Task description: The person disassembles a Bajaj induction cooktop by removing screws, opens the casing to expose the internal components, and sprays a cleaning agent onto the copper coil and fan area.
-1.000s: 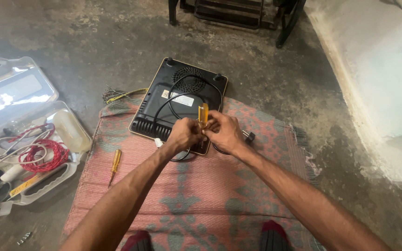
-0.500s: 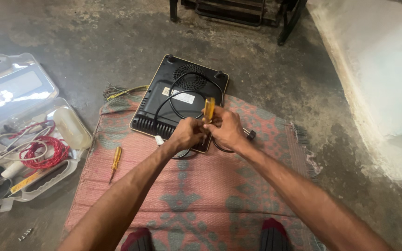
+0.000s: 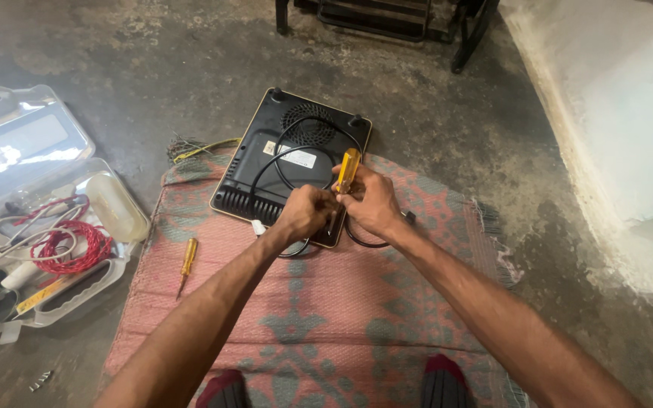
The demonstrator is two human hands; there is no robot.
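right there, both hands [image 3: 341,208] clenched around yellow screwdriver [image 3: 348,169] over black cooktop's [image 3: 266,162] near edge

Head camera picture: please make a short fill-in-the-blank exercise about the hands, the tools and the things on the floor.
1. The right hand grips a screwdriver with a ____ handle.
2. The black appliance lies partly on a patterned ____.
3. A second screwdriver lies on the side of the ____ hand.
4. The open plastic case holds a coil of ____ wire.

Missing words: yellow; rug; left; red
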